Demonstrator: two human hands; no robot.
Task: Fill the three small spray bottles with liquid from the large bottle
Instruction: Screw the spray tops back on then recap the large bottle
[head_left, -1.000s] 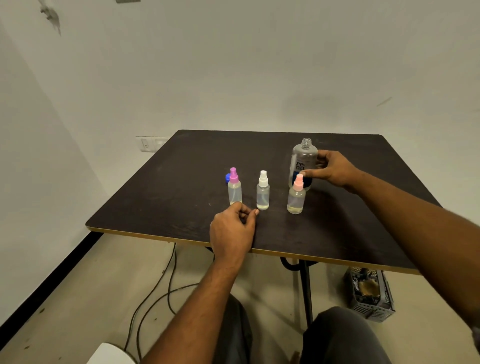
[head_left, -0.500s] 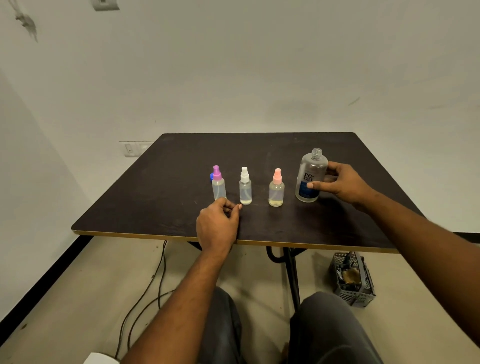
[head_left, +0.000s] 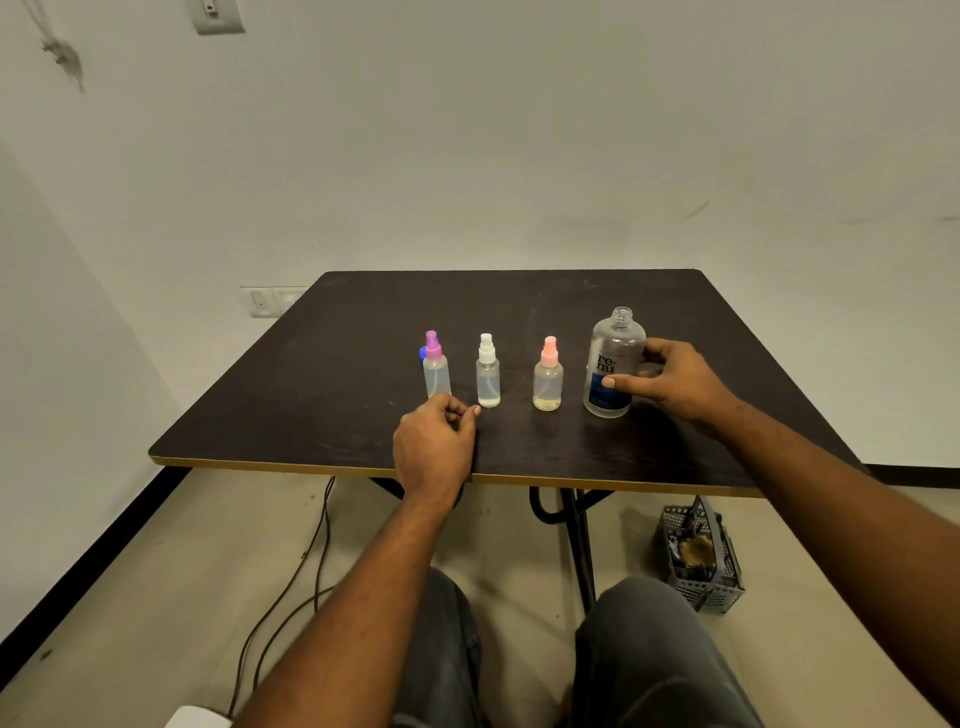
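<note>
Three small spray bottles stand in a row on the dark table (head_left: 337, 374): one with a purple top (head_left: 435, 370), one with a white top (head_left: 488, 375) and one with a pink top (head_left: 548, 382). Each holds a little clear liquid. To their right stands the large clear bottle (head_left: 609, 358) with a blue label and an uncapped neck. My right hand (head_left: 672, 384) grips it from the right side. My left hand (head_left: 434, 449) rests on the table just in front of the purple-topped bottle, fingers loosely curled, holding nothing. A small blue cap (head_left: 422, 354) peeks out behind the purple-topped bottle.
The table's front edge (head_left: 311, 466) runs just below my left wrist. On the floor under the table's right side sits a grey plastic basket (head_left: 701, 561). Black cables (head_left: 311, 551) trail across the floor at left. A wall socket (head_left: 262, 301) is behind the table's left corner.
My right hand moved the large bottle from behind the pink-topped bottle to its right side. My left hand stayed by the purple-topped bottle. The camera tilted upward.
</note>
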